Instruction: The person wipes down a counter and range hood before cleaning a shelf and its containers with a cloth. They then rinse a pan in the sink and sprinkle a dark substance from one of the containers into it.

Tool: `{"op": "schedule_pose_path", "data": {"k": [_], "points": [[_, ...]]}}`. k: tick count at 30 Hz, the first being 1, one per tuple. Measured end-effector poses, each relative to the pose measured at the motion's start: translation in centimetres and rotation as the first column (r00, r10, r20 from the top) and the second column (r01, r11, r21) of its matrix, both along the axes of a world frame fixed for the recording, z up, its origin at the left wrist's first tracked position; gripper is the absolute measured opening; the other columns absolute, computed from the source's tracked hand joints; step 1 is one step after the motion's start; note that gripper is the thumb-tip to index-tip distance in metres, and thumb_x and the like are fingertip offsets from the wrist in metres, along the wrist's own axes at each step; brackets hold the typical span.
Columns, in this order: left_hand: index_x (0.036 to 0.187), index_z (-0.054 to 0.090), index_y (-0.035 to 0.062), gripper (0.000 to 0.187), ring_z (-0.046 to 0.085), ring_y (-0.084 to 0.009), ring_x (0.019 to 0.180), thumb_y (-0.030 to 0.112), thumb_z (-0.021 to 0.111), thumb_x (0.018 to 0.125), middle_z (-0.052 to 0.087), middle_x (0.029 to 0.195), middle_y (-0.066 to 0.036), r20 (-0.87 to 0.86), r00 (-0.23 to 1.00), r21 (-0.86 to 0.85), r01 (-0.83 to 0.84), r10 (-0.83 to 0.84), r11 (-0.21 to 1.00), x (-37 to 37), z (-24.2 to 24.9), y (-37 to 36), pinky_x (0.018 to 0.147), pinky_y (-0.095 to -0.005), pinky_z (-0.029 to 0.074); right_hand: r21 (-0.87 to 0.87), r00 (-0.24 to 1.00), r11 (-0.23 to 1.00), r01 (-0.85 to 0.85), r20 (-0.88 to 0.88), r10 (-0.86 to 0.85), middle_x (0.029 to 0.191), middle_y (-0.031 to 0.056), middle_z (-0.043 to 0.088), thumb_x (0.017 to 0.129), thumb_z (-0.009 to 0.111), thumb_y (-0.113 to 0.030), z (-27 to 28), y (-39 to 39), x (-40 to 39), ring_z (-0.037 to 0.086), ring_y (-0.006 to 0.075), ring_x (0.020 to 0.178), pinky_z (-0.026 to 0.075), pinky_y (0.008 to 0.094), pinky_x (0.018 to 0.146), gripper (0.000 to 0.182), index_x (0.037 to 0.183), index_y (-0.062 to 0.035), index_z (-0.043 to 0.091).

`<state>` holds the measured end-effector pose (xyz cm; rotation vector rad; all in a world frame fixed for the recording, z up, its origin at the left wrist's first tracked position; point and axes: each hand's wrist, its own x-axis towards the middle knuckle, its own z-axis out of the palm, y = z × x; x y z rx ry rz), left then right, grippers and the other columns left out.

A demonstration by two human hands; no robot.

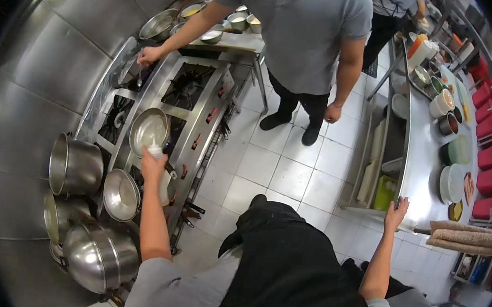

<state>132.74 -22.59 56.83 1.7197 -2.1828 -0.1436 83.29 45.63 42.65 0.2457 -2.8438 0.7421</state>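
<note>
My left hand [152, 169] is closed around a bottle with a white top [155, 151], its top end over the near rim of a frying pan [150, 131]. Most of the bottle is hidden by my fingers. The pan sits on the steel stove [183, 141], its dark handle pointing toward me, and its inside looks shiny. A second metal pan [121, 195] lies just left of my forearm. On the other side, my right hand [395, 214] is open, fingers stretched out beside the corner of the steel worktable [419, 164], with nothing in it.
A co-worker [308, 35] stands ahead in the tiled aisle, one hand reaching over the stove with a spoon [139, 78]. Large pots [76, 167] crowd the stove's left side. Stacked plates [452, 183], sauce containers and a brown towel [469, 239] are at the right worktable.
</note>
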Motion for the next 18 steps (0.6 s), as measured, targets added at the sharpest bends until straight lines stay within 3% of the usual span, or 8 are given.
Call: {"op": "schedule_pose_path", "data": {"k": [2,6,7,9,11,13,16,18], "points": [[0.135,0.039,-0.0051,0.089,0.061,-0.0431,0.106,0.033,0.079,0.065,0.061,0.117,-0.029,0.250,0.965,0.287,-0.147,0.074,0.947,2.2,1.0,-4.4,0.091,-0.0489,0.049,-0.015,1.000,1.000,0.003,0.012,-0.003,0.149,0.0192,0.037,0.085,0.065,-0.015,0.4,-0.8,2.2,0.027,0.0370,0.141,0.025,0.0442,0.115,0.042,0.125,-0.0036,0.057],[0.118,0.059,-0.0050,0.077,0.064,-0.0354,0.106,0.028,0.086,0.054,0.065,0.113,-0.025,0.372,0.927,0.483,-0.239,0.050,0.842,5.1,0.0,-11.0,0.090,-0.0443,0.051,0.117,0.994,0.993,0.023,0.099,-0.035,0.148,0.0208,0.038,0.085,0.065,-0.019,1.4,-3.5,5.8,0.029,0.0386,0.140,0.026,0.0438,0.115,0.034,0.115,-0.0028,0.063],[0.108,0.067,-0.0029,0.067,0.066,-0.0319,0.105,0.027,0.088,0.052,0.067,0.113,-0.021,0.455,0.889,0.462,-0.289,0.056,0.839,4.5,0.7,-11.4,0.090,-0.0417,0.053,0.095,0.985,0.995,0.009,0.168,-0.025,0.142,0.0216,0.045,0.085,0.066,-0.020,1.2,-3.8,6.5,0.037,0.0368,0.135,0.030,0.0416,0.112,0.035,0.115,-0.0020,0.063],[0.109,0.067,-0.0027,0.067,0.066,-0.0311,0.104,0.028,0.088,0.053,0.067,0.113,-0.020,0.575,0.817,0.507,-0.303,-0.055,0.807,4.3,0.7,-13.7,0.089,-0.0410,0.053,0.092,0.964,0.996,0.012,0.262,-0.036,0.136,0.0224,0.051,0.085,0.066,-0.021,1.2,-5.1,8.6,0.045,0.0349,0.130,0.034,0.0395,0.109,0.035,0.114,-0.0012,0.063],[0.109,0.067,-0.0025,0.066,0.066,-0.0303,0.104,0.029,0.087,0.054,0.068,0.113,-0.019,0.669,0.725,0.545,-0.330,-0.163,0.770,5.5,-1.0,-16.9,0.089,-0.0404,0.053,-0.169,0.808,0.985,0.025,0.583,0.080,0.112,0.0200,0.065,0.086,0.067,-0.022,2.6,-7.7,11.5,0.060,0.0283,0.106,0.044,0.0353,0.095,0.036,0.113,0.0011,0.063],[0.106,0.068,-0.0024,0.064,0.067,-0.0291,0.103,0.032,0.087,0.056,0.068,0.112,-0.018,0.756,0.511,0.600,-0.292,-0.409,0.744,6.9,-3.1,-20.6,0.087,-0.0397,0.054,-0.165,0.772,0.986,-0.010,0.625,0.113,0.103,0.0173,0.066,0.086,0.067,-0.023,1.1,-8.5,14.6,0.060,0.0246,0.097,0.046,0.0337,0.089,0.037,0.113,0.0018,0.062],[0.102,0.069,-0.0036,0.061,0.067,-0.0272,0.102,0.035,0.087,0.058,0.068,0.111,-0.019,0.751,0.491,0.600,-0.231,-0.441,0.766,3.9,1.6,-19.1,0.085,-0.0396,0.055,-0.276,0.715,0.960,-0.037,0.664,0.218,0.092,0.0109,0.066,0.088,0.067,-0.026,-2.0,-9.0,19.5,0.060,0.0187,0.083,0.049,0.0308,0.074,0.039,0.114,0.0026,0.061],[0.100,0.070,-0.0038,0.061,0.068,-0.0276,0.100,0.036,0.087,0.058,0.068,0.109,-0.019,0.753,0.480,0.597,-0.212,-0.450,0.773,5.4,0.8,-20.3,0.084,-0.0398,0.055,-0.210,0.507,0.968,0.139,0.855,0.113,0.093,0.0092,0.066,0.088,0.067,-0.027,-2.2,-9.8,23.0,0.059,0.0162,0.082,0.049,0.0297,0.069,0.039,0.114,0.0018,0.061]]}}
